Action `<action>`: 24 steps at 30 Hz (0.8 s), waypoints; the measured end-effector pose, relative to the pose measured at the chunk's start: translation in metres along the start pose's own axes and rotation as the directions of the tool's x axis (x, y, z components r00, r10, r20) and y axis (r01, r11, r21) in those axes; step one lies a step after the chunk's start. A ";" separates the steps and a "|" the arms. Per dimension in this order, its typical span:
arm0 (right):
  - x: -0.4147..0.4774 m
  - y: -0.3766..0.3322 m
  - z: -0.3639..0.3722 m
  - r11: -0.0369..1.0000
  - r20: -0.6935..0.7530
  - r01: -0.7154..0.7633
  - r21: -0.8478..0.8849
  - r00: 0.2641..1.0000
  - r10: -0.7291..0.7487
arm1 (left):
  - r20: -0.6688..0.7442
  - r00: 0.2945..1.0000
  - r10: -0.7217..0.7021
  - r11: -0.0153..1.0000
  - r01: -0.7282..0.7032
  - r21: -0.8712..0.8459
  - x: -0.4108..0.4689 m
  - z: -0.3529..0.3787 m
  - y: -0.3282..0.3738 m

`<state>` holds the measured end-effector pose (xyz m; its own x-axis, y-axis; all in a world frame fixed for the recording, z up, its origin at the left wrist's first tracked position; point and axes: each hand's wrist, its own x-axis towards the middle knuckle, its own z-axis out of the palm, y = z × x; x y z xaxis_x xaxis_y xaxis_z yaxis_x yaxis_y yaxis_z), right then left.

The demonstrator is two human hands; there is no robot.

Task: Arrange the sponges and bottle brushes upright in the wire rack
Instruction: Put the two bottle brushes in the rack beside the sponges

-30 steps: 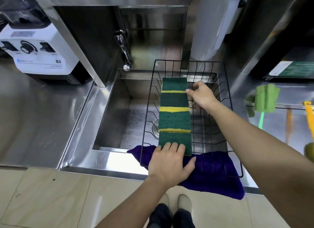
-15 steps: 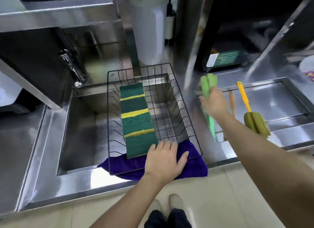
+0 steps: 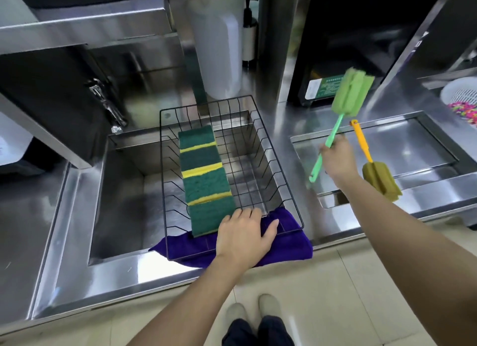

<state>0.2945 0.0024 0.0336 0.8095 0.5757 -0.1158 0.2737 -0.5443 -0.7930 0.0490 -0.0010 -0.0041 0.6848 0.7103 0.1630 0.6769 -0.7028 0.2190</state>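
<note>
Head view shows your right hand (image 3: 336, 158) closed around the handle of the green bottle brush (image 3: 346, 105), lifted clear of the tabletop (image 3: 284, 129) with its foam head up and away from you. Gripping mid-handle keeps the hooked end free below your hand, probably so it can drop between the wires. Your left hand (image 3: 244, 236) lies flat and spread on the near rim of the wire rack (image 3: 277, 165), holding nothing, most likely steadying the rack on the purple cloth (image 3: 296, 245) over the sink (image 3: 124, 191). Just beyond its fingertips, the sponges (image 3: 205, 178) stand on edge in one row down the rack's middle. Just right of your right hand, the orange-handled bottle brush (image 3: 379, 176) lies untouched on the recessed tray (image 3: 418, 139), waiting for its turn.
</note>
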 end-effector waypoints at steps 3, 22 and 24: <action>-0.009 -0.037 0.010 0.984 -0.022 0.156 0.083 0.988 -0.155 | -0.049 0.999 0.004 1.000 -0.003 0.012 -0.003 -0.001 -0.005; -0.067 -0.045 0.126 0.884 0.649 0.273 -0.379 0.759 0.044 | -0.106 0.994 -0.041 0.998 0.046 0.048 -0.013 -0.004 -0.026; -0.068 -0.044 0.127 0.863 0.675 0.296 -0.410 0.734 0.069 | -0.098 0.994 -0.038 0.998 0.044 0.053 -0.013 -0.003 -0.027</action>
<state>0.1615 0.0651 0.0000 0.2626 0.7972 -0.5436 0.6886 -0.5495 -0.4732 0.0214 0.0088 -0.0092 0.6286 0.7372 0.2478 0.7196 -0.6721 0.1743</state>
